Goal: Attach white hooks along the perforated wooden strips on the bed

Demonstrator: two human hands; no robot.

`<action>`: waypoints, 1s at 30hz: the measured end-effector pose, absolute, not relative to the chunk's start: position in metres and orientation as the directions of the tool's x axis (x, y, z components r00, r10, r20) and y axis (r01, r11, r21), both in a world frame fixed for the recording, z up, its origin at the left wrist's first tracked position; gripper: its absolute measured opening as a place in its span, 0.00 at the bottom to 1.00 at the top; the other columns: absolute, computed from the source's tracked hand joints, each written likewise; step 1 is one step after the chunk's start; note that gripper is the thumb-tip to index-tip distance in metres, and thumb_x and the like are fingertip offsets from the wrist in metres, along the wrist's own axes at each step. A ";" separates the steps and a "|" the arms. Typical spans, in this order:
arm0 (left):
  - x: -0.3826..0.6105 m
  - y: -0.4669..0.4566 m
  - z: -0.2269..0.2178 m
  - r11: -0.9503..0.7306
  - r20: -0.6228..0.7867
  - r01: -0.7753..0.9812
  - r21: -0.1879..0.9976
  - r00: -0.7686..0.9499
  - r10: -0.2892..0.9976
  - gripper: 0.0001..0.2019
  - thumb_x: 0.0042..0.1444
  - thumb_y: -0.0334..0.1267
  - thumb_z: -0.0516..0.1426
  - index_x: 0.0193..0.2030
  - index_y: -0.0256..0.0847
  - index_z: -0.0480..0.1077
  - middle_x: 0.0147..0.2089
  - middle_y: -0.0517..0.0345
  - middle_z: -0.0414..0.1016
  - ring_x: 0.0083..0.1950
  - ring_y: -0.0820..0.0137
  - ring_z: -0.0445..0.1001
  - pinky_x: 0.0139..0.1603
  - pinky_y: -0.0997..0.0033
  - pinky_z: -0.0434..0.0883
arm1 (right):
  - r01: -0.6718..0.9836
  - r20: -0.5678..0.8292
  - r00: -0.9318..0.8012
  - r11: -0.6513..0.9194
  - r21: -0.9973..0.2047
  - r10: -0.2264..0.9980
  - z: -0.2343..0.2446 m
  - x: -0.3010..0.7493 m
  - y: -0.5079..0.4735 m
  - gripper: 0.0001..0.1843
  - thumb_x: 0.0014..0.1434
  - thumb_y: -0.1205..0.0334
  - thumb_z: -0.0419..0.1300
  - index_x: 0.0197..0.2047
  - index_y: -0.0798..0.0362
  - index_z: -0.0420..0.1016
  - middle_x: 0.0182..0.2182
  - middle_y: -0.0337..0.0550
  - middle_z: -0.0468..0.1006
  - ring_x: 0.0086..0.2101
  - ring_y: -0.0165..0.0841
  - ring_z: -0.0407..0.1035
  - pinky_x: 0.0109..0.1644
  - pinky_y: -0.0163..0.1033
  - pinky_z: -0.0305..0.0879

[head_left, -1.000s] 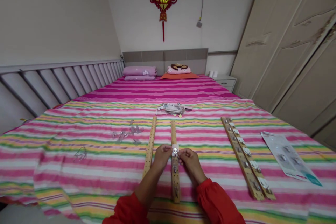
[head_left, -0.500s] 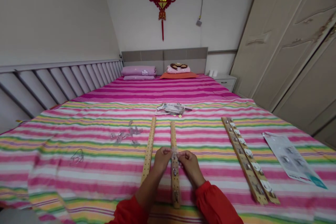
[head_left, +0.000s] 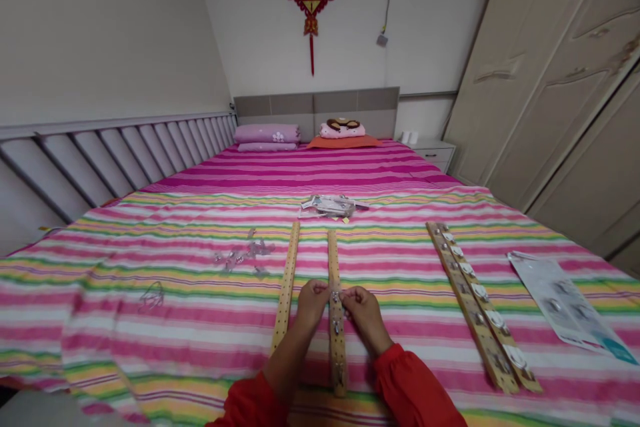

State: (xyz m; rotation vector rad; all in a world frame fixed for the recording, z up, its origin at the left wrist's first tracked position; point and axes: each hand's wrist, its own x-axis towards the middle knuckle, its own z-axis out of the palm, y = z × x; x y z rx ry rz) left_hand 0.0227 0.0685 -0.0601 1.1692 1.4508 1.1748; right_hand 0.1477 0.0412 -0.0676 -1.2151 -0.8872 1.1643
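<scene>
A narrow wooden strip with rows of holes [head_left: 339, 347] lies lengthwise in front of me. Several small metal hooks sit along its near half. My left hand [head_left: 311, 299] pinches at the strip's left edge, and my right hand [head_left: 364, 307] pinches at its right edge. Between my fingertips is a small clear-backed metal hook [head_left: 335, 296] against the strip; its edges are partly hidden. A second holed wooden strip [head_left: 286, 287], with no hooks on it, lies just left of my left forearm.
Loose clear hooks [head_left: 245, 255] lie scattered on the left, near a thin wire-like loop [head_left: 151, 295]. Two hook-covered strips [head_left: 475, 310] and a blister pack [head_left: 565, 300] lie to the right. Plastic packaging [head_left: 330, 205] lies ahead on the striped bedsheet [head_left: 175, 347].
The whole view has shifted slightly. Both hands stay pinched at the same part of the strip, and the clear backing seen between them shows less now.
</scene>
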 end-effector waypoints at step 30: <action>-0.122 0.061 -0.046 -0.067 0.402 0.676 0.734 -0.353 0.845 0.14 0.42 0.29 0.56 0.38 0.40 0.72 0.37 0.56 0.67 0.37 0.67 0.69 0.39 0.67 0.68 | -0.228 -0.082 0.179 -0.040 -0.973 0.980 -0.067 0.152 0.031 0.21 0.42 0.43 0.67 0.21 0.53 0.69 0.13 0.32 0.66 0.12 0.23 0.55 0.15 0.31 0.47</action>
